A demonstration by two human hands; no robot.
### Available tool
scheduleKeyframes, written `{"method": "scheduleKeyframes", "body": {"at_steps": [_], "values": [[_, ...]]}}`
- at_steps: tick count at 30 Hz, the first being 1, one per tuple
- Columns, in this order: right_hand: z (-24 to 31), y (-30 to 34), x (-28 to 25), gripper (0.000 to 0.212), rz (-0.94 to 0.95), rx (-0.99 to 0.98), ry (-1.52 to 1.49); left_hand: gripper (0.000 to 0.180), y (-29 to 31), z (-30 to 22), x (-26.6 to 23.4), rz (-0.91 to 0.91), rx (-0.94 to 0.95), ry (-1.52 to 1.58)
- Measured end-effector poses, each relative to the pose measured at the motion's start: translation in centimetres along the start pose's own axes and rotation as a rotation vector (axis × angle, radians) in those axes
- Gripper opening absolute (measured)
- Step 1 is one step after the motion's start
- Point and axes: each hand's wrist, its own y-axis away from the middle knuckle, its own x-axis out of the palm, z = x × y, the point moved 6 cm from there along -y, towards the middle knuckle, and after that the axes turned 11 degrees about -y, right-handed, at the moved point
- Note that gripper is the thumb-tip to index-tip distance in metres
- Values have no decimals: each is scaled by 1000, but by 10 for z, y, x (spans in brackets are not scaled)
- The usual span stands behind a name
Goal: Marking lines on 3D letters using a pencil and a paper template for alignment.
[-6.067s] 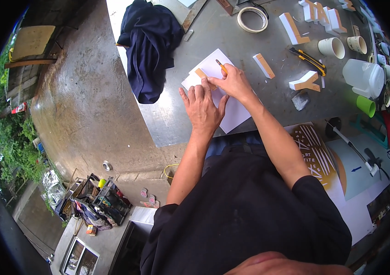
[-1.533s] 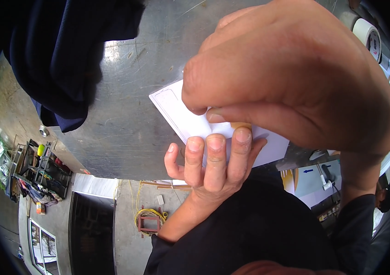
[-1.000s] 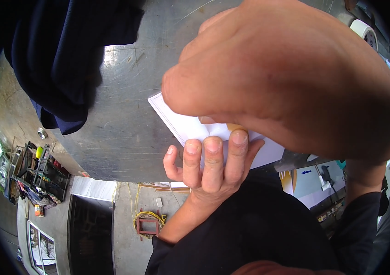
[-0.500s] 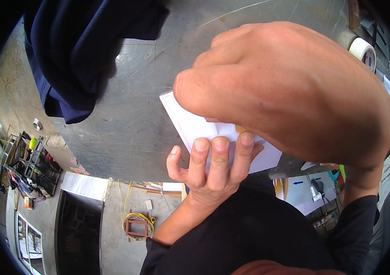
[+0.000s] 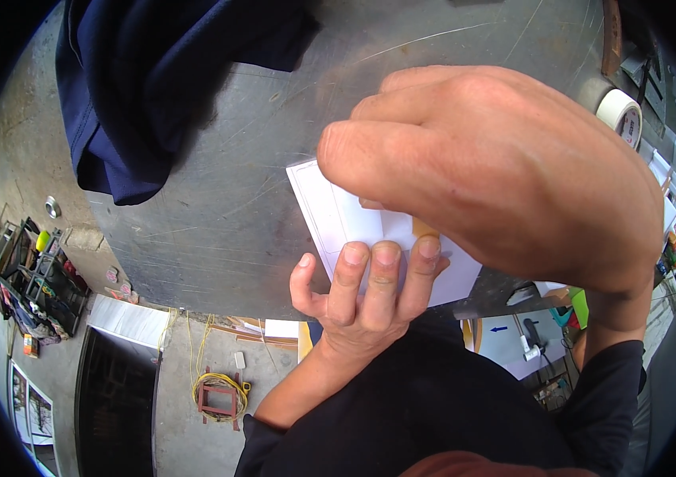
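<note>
A white paper sheet point(image 5: 324, 208) with thin printed lines along its left side lies near the front edge of the metal table. My left hand point(image 5: 370, 290) rests on its near part, fingers stretched out and slightly apart, little finger by the left edge. Above the sheet my right hand point(image 5: 473, 151) is closed, fingers curled under. It covers the sheet's far right part, and what its fingers hold, if anything, is hidden. Between the two hands shows a small tan-yellow patch point(image 5: 425, 227) on the paper.
Dark blue cloth point(image 5: 127, 111) lies at the table's far left. A roll of pale tape point(image 5: 618, 110) stands at the right among clutter. Below the table are a yellow cable coil point(image 5: 220, 397) on the floor and a pale board point(image 5: 505, 338) with a blue arrow.
The whole view has shifted slightly. Both hands keep nearly the same pose at the sheet, and a little more of its printed left side shows.
</note>
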Motion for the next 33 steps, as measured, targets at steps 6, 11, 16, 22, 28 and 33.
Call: {"method": "scheduleKeyframes", "body": {"at_steps": [6, 11, 16, 22, 28, 33], "values": [[-13, 1, 1, 20, 34, 20, -79, 58, -1, -1, 0, 6, -3, 10], [-7, -12, -9, 21, 79, 228, -285, 58, 2, 2, -2, 51, 18, 28], [-5, -2, -4, 20, 28, 39, 59, 56, 0, 1, -2, 45, 16, 43], [-19, -5, -5, 17, -17, -52, -163, 57, 0, 0, -2, 36, 16, 33], [-24, -5, -5, 15, -52, -59, -184, 59, 2, 0, -3, 64, 30, 29], [-23, -9, -12, 15, -68, -38, -249, 59, 0, 0, -1, 67, 28, 39]]}}
